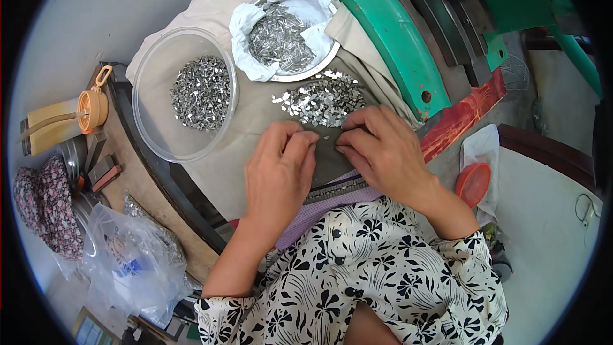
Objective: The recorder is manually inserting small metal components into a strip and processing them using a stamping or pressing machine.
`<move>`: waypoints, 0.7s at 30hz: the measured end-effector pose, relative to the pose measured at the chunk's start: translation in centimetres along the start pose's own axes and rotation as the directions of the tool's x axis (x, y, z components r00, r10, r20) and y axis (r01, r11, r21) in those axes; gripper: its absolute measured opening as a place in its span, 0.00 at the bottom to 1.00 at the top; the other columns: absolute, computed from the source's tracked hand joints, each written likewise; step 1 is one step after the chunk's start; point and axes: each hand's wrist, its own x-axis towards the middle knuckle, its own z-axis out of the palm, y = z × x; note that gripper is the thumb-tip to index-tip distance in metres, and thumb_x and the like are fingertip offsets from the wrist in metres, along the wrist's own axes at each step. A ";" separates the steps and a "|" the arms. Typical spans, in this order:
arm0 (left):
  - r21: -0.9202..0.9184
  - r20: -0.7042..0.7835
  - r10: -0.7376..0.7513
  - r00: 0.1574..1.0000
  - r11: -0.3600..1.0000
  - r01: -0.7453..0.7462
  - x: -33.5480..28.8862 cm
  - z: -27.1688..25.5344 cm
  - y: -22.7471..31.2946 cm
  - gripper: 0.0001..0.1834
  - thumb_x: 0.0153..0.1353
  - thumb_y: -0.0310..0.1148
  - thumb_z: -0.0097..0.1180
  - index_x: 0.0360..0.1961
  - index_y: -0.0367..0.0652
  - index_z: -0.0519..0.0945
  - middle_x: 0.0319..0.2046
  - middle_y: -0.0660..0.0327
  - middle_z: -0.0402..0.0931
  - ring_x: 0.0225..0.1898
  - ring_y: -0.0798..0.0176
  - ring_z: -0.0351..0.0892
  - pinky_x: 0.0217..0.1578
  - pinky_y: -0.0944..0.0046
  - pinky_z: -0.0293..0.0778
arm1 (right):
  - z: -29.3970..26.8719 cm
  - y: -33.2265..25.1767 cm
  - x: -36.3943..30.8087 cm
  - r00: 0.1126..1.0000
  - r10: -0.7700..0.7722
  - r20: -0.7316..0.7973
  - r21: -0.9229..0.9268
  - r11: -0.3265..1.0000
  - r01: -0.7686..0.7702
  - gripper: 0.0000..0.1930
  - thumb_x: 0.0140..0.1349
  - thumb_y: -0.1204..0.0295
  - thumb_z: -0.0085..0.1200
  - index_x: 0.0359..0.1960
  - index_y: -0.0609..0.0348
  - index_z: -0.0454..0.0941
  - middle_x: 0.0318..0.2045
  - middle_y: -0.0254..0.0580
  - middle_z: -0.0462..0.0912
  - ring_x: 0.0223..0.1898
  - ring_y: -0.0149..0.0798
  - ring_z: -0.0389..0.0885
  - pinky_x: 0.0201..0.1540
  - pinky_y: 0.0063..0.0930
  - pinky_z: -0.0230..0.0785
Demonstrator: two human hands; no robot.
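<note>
Loose metal pieces (pixel 322 102) heaped just beyond your fingers (pixel 297 145); plenty seems left. Lone piece (pixel 326 138) between left hand (pixel 274 166) and right hand (pixel 389 156). Fingertips drawn together; whether gripping anything doesn't show. Clear tub (pixel 148 124) beyond left fingers holds metal bits (pixel 201 92); amount finished unclear.

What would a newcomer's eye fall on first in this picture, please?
Probably the loose heap of shiny flakes near the centre, with the left hand and right hand at its near side. Beyond the hands, a clear tub of metallic bits stands left of a lined bowl of slender pieces. The green frame stands out at upper right.
</note>
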 end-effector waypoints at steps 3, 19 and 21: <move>0.007 0.017 0.052 0.999 0.999 -0.052 0.8 0.6 0.2 0.08 0.54 0.23 0.64 0.36 0.41 0.81 0.36 0.59 0.74 0.37 0.53 0.77 0.35 0.55 0.75 | 0.0 0.2 -0.3 0.999 0.007 -0.052 0.036 0.999 -0.005 0.08 0.48 0.76 0.66 0.30 0.57 0.80 0.38 0.37 0.77 0.39 0.42 0.76 0.40 0.35 0.70; 0.084 0.037 0.051 0.998 0.995 -0.054 1.3 0.9 0.5 0.07 0.53 0.25 0.67 0.33 0.42 0.81 0.34 0.60 0.76 0.37 0.54 0.78 0.35 0.57 0.74 | -1.6 0.2 -4.9 0.999 0.012 -0.036 0.056 0.998 -0.010 0.12 0.46 0.74 0.70 0.35 0.54 0.85 0.37 0.35 0.79 0.38 0.41 0.78 0.38 0.34 0.70; 0.082 0.026 0.058 0.998 0.995 -0.060 0.9 0.8 0.4 0.07 0.52 0.24 0.67 0.33 0.41 0.81 0.34 0.60 0.75 0.37 0.54 0.78 0.35 0.57 0.74 | -1.6 0.4 -3.9 0.992 0.073 -0.100 0.016 0.997 -0.072 0.12 0.46 0.76 0.70 0.35 0.55 0.86 0.35 0.37 0.80 0.34 0.40 0.79 0.35 0.32 0.71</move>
